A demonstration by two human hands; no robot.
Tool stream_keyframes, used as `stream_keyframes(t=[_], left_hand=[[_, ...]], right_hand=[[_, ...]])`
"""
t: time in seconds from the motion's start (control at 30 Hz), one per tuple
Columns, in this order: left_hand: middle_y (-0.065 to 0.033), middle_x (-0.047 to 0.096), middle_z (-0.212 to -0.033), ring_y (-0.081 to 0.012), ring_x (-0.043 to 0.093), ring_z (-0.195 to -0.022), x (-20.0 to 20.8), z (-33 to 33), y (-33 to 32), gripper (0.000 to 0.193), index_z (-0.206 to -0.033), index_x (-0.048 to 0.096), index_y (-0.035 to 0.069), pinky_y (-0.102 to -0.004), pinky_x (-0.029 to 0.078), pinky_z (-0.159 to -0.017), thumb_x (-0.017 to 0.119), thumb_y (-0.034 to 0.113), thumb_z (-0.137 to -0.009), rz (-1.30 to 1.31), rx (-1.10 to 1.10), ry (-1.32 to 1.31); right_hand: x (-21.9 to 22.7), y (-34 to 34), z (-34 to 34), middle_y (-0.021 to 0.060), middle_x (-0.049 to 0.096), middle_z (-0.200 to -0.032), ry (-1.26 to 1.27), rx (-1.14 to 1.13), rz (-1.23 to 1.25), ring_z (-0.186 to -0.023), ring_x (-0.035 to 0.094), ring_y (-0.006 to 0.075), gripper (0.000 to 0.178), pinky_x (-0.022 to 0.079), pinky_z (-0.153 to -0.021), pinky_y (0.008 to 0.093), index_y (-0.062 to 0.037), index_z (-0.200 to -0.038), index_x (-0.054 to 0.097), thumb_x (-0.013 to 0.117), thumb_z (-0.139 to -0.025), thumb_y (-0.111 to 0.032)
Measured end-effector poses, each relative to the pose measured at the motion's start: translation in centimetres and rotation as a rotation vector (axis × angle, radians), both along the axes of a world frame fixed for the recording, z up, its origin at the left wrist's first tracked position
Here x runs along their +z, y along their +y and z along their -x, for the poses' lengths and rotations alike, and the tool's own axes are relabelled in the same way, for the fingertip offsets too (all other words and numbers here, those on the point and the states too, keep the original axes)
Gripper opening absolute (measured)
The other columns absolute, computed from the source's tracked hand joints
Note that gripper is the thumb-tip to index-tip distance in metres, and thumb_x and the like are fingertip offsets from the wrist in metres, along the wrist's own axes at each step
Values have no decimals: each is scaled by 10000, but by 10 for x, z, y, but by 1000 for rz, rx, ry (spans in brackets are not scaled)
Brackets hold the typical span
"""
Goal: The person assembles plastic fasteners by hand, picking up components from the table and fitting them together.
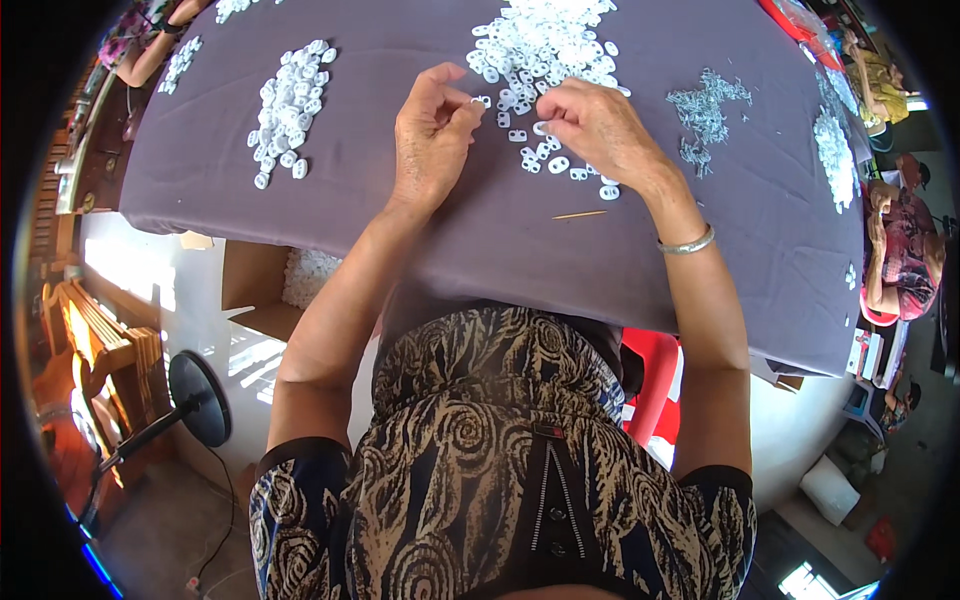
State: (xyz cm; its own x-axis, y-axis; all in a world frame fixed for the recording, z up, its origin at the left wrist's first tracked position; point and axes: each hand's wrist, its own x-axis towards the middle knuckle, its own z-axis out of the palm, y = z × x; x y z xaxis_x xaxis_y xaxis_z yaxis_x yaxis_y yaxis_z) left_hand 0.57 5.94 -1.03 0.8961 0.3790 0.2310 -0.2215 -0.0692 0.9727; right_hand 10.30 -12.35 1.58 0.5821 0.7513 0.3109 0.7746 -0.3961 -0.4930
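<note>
My left hand [432, 140] is closed in a pinch, with a small white plastic piece [482, 102] between thumb and fingertips. Opposite it, my right hand [600, 130] pinches a white oval plastic piece [542, 128] by its edge. The two hands are apart, raised over the dark tablecloth [480, 240]. Loose white oval pieces with two holes [558, 163] lie beneath and beside my right hand. They trail off a large heap of the same kind [545, 40] just beyond the hands. My fingers partly hide both held pieces.
A second pile of white ovals [288, 110] lies to the left. Right of my hand is a heap of tiny silvery metal parts [710, 108]. A thin wooden stick [580, 215] rests nearer me. Other people sit at the table's sides; below stands an open cardboard box [255, 285].
</note>
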Motion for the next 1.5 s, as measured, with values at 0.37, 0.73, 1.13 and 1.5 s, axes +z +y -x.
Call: stream_keyframes(t=[0.37, 0.73, 1.13, 1.5], left_hand=[[-25, 582, -767, -78, 514, -657, -3, 0, -1, 323, -1139, 494, 31, -226, 451, -566, 598, -4, -835, 30, 29, -6], [-15, 570, -775, -71, 494, -665, -4, -2, -3, 319, -1139, 497, 40, -222, 429, -561, 596, -8, -839, 48, 39, -11], [4, 566, -767, -43, 469, -642, -6, 0, -1, 314, -1133, 506, 50, -198, 395, -537, 588, -31, -841, 38, 31, -28], [-22, 601, -798, -88, 537, -707, -6, -1, 1, 341, -1160, 513, 41, -225, 434, -612, 605, -11, -836, 93, 19, -20]], right_hand=[[-4, 29, -11, 62, 588, -815, 70, 22, 16, -697, 593, 162, 104, 487, -648, 299, -37, -912, 614, 642, -818, -72], [1, -20, -58, 18, 561, -779, -16, -250, 49, -668, 554, 126, 144, 473, -665, 270, -57, -907, 637, 674, -795, -139], [8, -38, -30, 31, 612, -882, 289, -257, -183, -684, 568, 113, 185, 468, -641, 249, -53, -930, 634, 683, -754, -79], [-5, 26, -9, 64, 546, -666, -51, -16, 1, -596, 532, 215, 135, 427, -573, 352, -21, -757, 570, 684, -754, -93]])
